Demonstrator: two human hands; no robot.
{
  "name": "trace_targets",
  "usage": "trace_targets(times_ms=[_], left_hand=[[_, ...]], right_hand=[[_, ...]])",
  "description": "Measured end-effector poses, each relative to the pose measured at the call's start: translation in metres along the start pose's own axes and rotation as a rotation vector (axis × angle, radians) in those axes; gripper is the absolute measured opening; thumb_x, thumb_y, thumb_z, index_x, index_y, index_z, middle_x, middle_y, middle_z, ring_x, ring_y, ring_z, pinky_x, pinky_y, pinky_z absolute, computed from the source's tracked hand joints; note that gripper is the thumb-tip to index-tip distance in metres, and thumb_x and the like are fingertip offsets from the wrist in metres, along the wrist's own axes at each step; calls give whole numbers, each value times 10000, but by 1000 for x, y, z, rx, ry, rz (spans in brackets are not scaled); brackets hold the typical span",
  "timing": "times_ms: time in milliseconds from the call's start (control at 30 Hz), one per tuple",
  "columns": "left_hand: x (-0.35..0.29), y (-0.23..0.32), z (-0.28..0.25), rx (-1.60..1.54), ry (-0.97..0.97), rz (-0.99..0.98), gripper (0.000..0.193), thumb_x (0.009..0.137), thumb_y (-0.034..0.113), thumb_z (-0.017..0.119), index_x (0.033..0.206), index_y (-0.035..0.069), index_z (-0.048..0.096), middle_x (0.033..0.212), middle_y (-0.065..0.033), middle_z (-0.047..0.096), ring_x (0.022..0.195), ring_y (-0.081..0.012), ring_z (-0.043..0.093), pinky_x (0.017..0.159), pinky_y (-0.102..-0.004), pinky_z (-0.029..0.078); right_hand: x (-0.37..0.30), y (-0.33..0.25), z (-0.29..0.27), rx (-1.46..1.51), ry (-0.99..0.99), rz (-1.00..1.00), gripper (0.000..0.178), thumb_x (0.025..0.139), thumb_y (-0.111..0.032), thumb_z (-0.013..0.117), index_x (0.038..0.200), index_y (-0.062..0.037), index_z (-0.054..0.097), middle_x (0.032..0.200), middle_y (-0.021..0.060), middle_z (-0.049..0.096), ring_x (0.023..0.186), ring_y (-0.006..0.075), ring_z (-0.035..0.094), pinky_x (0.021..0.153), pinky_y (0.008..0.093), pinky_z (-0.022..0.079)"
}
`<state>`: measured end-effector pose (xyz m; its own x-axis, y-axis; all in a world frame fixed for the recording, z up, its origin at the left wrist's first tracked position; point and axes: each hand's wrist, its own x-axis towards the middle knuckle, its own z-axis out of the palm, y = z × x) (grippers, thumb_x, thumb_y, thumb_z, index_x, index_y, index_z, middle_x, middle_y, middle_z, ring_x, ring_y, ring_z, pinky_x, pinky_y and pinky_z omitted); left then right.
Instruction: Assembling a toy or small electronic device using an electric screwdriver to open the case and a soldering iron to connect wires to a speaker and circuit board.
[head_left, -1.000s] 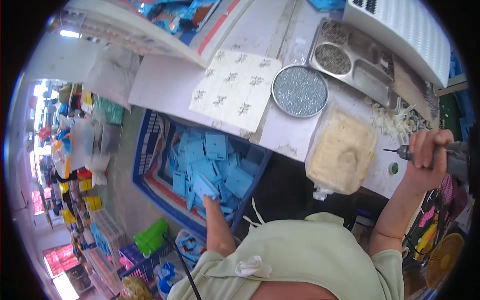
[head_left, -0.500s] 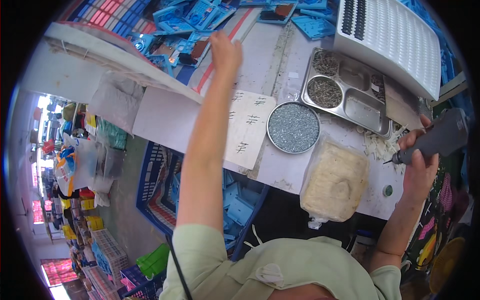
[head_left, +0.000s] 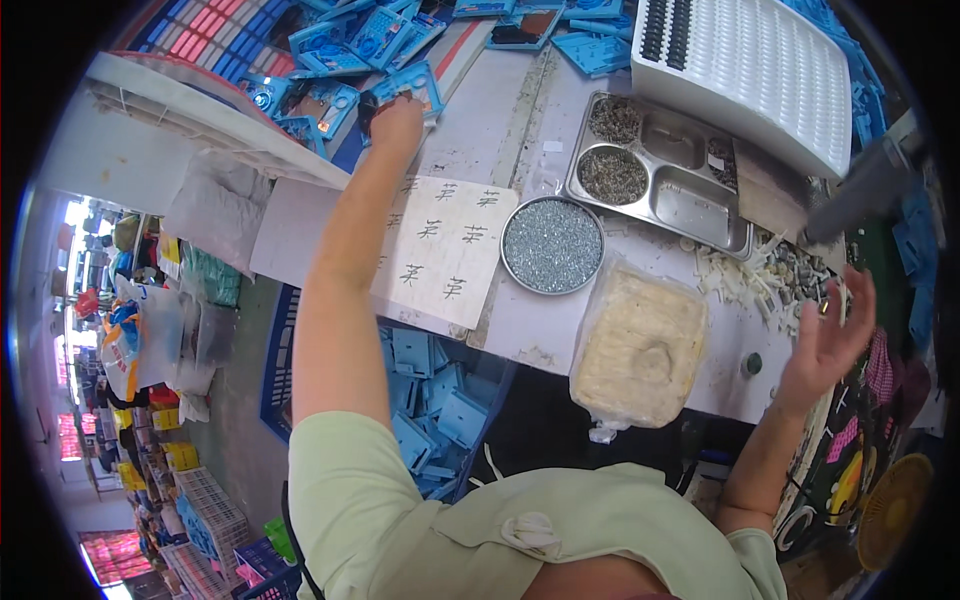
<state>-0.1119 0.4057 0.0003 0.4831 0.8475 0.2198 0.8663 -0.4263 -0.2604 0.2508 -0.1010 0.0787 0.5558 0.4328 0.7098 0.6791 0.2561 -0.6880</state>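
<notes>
My left hand reaches to the far left, its fingers closed on the edge of a blue plastic panel. A dark piece shows beside those fingers, partly hidden. More blue plastic panels lie piled just beyond. At the right, my right hand is empty with its fingers spread. A grey electric screwdriver, blurred, is above and apart from that hand. Below the screwdriver, small white plastic pieces lie scattered on the table near my right fingers.
A round tray of small silvery parts stands mid-table. Behind it are a steel compartment tray with screws and a white ribbed rack. A plastic-wrapped tan block lies at the front edge. Below is a blue crate with blue parts.
My right hand has let go of the electric screwdriver, which is now above it. My left hand has come nearer and taken hold of a blue panel. The whole view has shifted slightly.
</notes>
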Motion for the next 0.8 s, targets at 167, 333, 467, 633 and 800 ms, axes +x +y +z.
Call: trace_targets(times_ms=[167,333,467,633,800], left_hand=[[-44,-17,-45,-38,96,169,288,866,176,663,1141,96,632,1098,-138,675,918,-379,705,753,-491,573],[-94,30,-132,-292,376,319,272,811,147,715,1071,136,636,1006,-85,644,839,-336,691,677,-457,562],[-173,105,-176,-510,385,644,222,812,106,707,1020,111,631,1023,-76,657,836,-318,691,687,-417,570],[-234,149,-175,-696,301,1099,234,778,60,697,998,103,632,1050,-98,657,819,-257,682,616,-350,566],[-263,181,-143,-829,260,1181,289,715,73,698,993,77,618,1059,-101,630,819,-242,661,599,-317,555]], right_hand=[[-24,-4,13,80,-177,54,594,877,48,667,1442,9,488,1395,143,541,1314,252,522,1132,416,389],[-40,-11,7,387,-452,465,442,981,-117,632,1393,7,535,1171,120,624,1028,204,643,928,358,529],[-52,-10,40,1039,-631,1152,658,1088,-522,364,1473,5,447,1285,184,635,1048,265,680,896,404,582],[-62,-21,75,1294,-467,1464,767,1063,-616,345,1468,25,464,1343,209,636,1157,286,675,1004,422,553],[-85,-7,43,690,-589,1099,579,1071,-347,542,1512,4,415,1222,135,685,1033,171,697,962,348,553]])
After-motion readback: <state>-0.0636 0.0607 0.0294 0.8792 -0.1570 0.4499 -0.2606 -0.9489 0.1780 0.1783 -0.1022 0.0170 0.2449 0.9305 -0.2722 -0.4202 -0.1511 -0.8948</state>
